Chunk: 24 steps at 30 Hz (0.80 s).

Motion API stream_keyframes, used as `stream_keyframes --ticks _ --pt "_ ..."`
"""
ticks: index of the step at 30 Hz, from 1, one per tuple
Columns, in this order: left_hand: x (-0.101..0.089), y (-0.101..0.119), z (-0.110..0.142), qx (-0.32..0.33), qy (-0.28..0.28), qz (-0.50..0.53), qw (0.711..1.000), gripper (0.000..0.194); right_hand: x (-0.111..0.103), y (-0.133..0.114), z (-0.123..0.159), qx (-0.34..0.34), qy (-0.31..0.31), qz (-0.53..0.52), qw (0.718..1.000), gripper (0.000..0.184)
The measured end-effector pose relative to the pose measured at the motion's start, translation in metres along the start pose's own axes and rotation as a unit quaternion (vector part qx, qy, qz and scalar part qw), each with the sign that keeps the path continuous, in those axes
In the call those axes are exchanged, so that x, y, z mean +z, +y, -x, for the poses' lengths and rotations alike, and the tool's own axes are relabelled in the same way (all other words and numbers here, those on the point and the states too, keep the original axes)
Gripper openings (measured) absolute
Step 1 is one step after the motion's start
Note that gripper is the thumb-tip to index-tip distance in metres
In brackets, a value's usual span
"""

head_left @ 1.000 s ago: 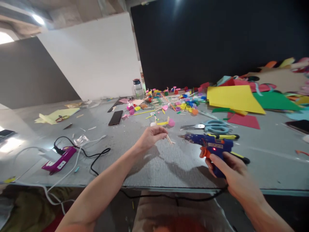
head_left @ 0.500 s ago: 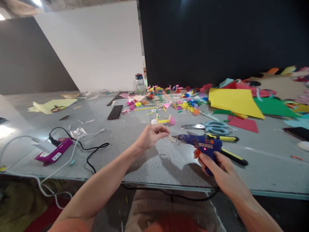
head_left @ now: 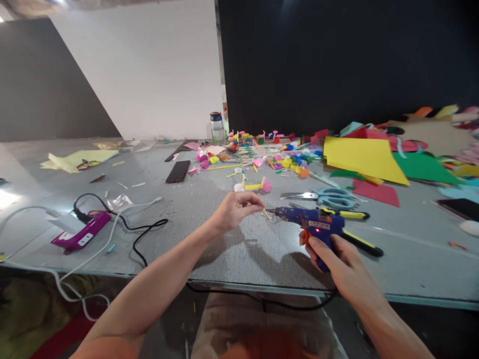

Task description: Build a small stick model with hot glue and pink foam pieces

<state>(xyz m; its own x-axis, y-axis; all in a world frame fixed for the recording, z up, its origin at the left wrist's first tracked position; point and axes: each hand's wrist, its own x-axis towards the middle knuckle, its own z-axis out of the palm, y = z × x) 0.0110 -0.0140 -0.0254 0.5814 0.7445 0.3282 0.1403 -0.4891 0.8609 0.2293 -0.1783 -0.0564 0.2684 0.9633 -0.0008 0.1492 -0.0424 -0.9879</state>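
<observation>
My right hand [head_left: 339, 257] grips the handle of a blue hot glue gun [head_left: 312, 222] with an orange trigger and a lit red light. Its nozzle points left at small wooden sticks [head_left: 266, 214]. My left hand [head_left: 234, 209] pinches those sticks between thumb and fingers, just above the grey table [head_left: 232, 249]. The nozzle tip sits right at the sticks' ends.
Pale blue scissors [head_left: 329, 197] and a yellow-black tool [head_left: 355, 234] lie behind the gun. Coloured caps and sticks [head_left: 277, 159], paper sheets [head_left: 364, 157], a phone [head_left: 178, 171], a jar [head_left: 217, 127]. At left, a magenta device [head_left: 82, 232] with black and white cables [head_left: 138, 234].
The glue gun has moved left until its nozzle reaches the sticks in my left hand. The view has tilted down slightly.
</observation>
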Motion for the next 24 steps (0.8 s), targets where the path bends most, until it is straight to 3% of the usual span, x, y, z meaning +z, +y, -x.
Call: stream_keyframes --ticks 24 --pt "-0.0005 0.0043 0.0009 0.019 -0.001 0.014 1.000 0.012 -0.0003 -0.0043 -0.0003 -0.010 -0.006 0.015 1.000 0.040"
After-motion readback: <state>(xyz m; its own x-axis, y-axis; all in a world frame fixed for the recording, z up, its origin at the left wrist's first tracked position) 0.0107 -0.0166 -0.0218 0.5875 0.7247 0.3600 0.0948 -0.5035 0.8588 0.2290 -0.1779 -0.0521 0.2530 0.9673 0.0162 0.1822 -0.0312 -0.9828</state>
